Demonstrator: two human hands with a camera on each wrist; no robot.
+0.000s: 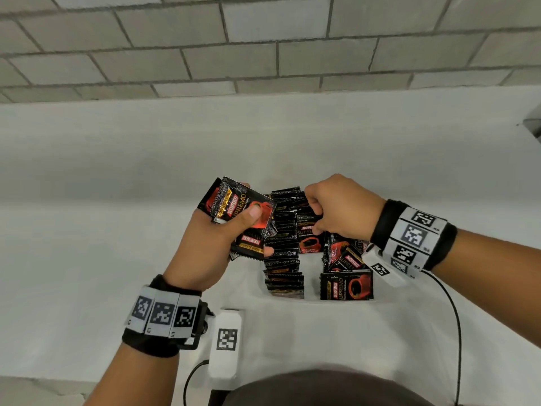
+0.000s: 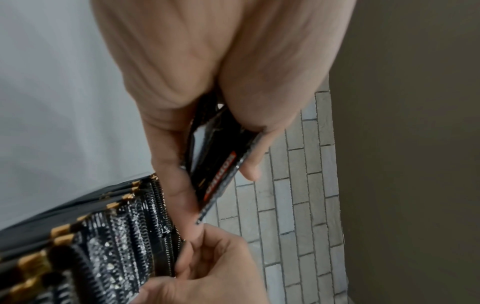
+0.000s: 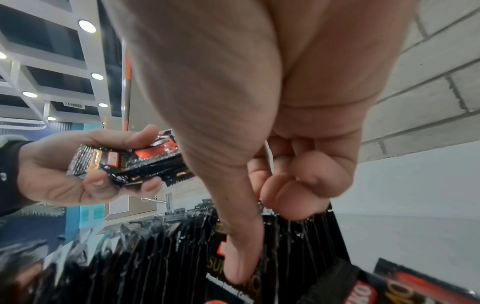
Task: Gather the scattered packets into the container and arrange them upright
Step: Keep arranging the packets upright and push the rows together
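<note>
Black-and-red coffee packets fill a white container (image 1: 310, 302) on the white table. A long row of upright packets (image 1: 285, 259) runs down its left side. On its right side one packet stands upright (image 1: 347, 285) and a few packets lean (image 1: 345, 256). My left hand (image 1: 248, 206) holds a bunch of packets (image 1: 234, 200) above the container's left edge, thumb on top. The left wrist view shows this bunch (image 2: 221, 164) edge-on. My right hand (image 1: 314, 218) pinches a packet (image 3: 215, 265) at the far end of the row, with the thumb on its face and the fingers curled behind.
A white device with a marker (image 1: 227, 341) lies near the table's front edge, a black cable (image 1: 456, 332) trailing to its right. A grey brick wall (image 1: 263, 54) rises behind the table. A metal fitting (image 1: 532, 127) shows at the far right.
</note>
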